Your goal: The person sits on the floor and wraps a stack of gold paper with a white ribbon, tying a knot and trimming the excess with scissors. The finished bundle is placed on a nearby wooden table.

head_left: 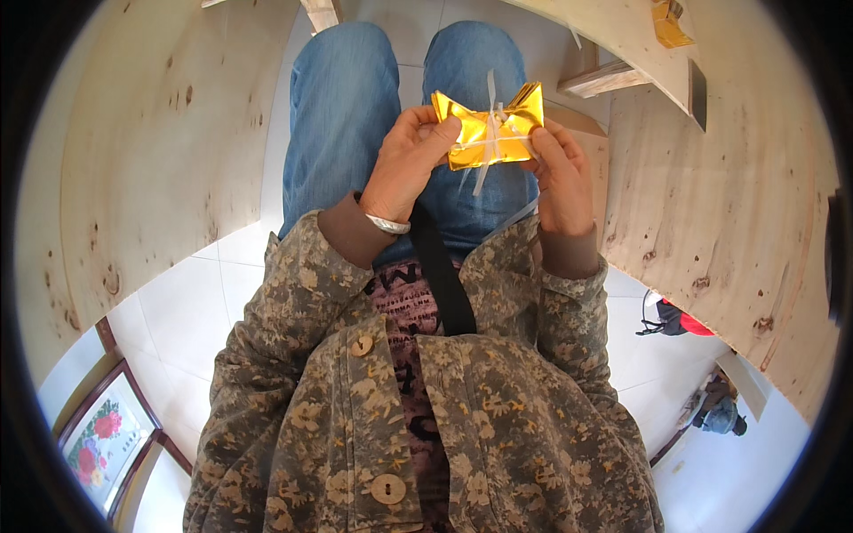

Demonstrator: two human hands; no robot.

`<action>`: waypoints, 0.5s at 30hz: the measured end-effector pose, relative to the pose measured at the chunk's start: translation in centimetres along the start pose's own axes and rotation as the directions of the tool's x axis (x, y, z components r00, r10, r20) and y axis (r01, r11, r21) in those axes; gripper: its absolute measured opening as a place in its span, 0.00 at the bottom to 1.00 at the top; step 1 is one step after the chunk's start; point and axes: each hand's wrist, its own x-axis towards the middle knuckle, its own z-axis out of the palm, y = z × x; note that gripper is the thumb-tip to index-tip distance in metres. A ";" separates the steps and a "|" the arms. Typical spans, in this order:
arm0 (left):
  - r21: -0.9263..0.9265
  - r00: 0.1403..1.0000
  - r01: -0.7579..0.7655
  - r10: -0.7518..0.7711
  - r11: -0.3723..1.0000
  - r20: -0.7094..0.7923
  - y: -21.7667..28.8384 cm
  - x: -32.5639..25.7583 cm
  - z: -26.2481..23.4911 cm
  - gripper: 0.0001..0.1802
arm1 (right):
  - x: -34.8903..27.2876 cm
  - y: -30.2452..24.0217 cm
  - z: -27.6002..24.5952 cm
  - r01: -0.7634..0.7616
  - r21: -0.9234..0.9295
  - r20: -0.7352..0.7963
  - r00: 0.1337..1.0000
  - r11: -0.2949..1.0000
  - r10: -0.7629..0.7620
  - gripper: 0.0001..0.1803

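Above my lap I hold a bundle of folded gold foil paper [471, 153], its upper corners flaring out like points. A thin whitish tie [490, 133] runs across and around its middle, with loose ends sticking up and hanging down. My left hand [410, 160] pinches the bundle's left side, thumb on the front. On the other side my right hand [564, 171] grips the right edge between thumb and fingers. The fingers behind the foil are partly hidden.
Pale wooden boards [160, 151] rise at my left, and a wooden tabletop [711, 213] lies at my right. Another gold foil piece [671, 24] rests at the upper right. A framed flower picture [105, 440] shows lower left. White tiles [195, 293] cover the floor.
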 end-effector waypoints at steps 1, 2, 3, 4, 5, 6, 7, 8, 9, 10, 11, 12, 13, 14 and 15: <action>-0.052 1.000 -0.021 0.021 0.998 0.001 0.2 -0.1 0.1 0.21 | -0.2 -0.3 0.2 0.009 0.048 0.025 1.000 0.999 -0.010 0.18; -0.077 0.999 -0.032 0.033 0.997 0.013 0.4 -0.3 0.2 0.21 | -0.4 -0.5 0.4 0.012 0.073 0.029 0.999 0.997 -0.014 0.18; -0.119 0.998 -0.058 0.062 0.991 0.029 0.5 -0.4 0.2 0.21 | -0.5 -0.7 0.7 0.017 0.098 0.034 0.999 0.995 -0.020 0.18; -0.170 0.993 -0.097 0.107 0.981 0.054 0.7 -0.4 0.2 0.20 | -0.7 -1.0 0.9 0.032 0.126 0.053 0.998 0.991 -0.039 0.18; -0.157 0.993 -0.082 0.093 0.984 0.066 0.8 -0.4 0.1 0.20 | -0.8 -1.3 1.1 0.019 0.139 0.056 0.998 0.990 -0.027 0.18; -0.153 0.992 -0.078 0.093 0.985 0.089 1.0 -0.4 -0.2 0.20 | -1.0 -1.5 1.2 0.014 0.155 0.072 0.997 0.988 -0.026 0.17; -0.146 0.991 -0.066 0.082 0.987 0.105 1.1 -0.4 -0.4 0.20 | -1.1 -1.8 1.3 0.004 0.168 0.076 0.997 0.986 -0.017 0.17; -0.127 0.985 -0.104 0.120 0.986 0.123 1.0 -0.4 -0.4 0.20 | -1.2 -1.9 1.5 -0.005 0.179 0.091 0.996 0.984 -0.011 0.17; -0.105 0.980 -0.132 0.145 0.986 0.133 1.0 -0.5 -0.5 0.20 | -1.4 -2.0 1.6 -0.022 0.187 0.094 0.996 0.982 0.004 0.17; -0.084 0.975 -0.159 0.170 0.984 0.143 1.0 -0.5 -0.5 0.21 | -1.5 -2.1 1.8 -0.035 0.196 0.106 0.994 0.980 0.014 0.17; -0.081 0.972 -0.174 0.184 0.981 0.144 1.0 -0.6 -0.5 0.21 | -1.6 -2.3 1.8 -0.044 0.196 0.121 0.992 0.980 0.020 0.17; -0.078 0.969 -0.189 0.199 0.979 0.145 1.1 -0.7 -0.5 0.21 | -1.7 -2.5 1.7 -0.047 0.198 0.144 0.989 0.979 0.019 0.17; -0.075 0.966 -0.203 0.212 0.976 0.147 1.2 -0.7 -0.5 0.21 | -1.8 -2.6 1.7 -0.051 0.199 0.166 0.986 0.979 0.018 0.18; -0.063 0.965 -0.206 0.213 0.977 0.153 1.4 -0.7 -0.6 0.22 | -1.8 -2.8 1.6 -0.057 0.189 0.186 0.982 0.980 0.021 0.18; -0.051 0.964 -0.210 0.215 0.976 0.159 1.8 -0.7 -0.7 0.22 | -1.8 -3.0 1.4 -0.062 0.180 0.207 0.978 0.982 0.024 0.18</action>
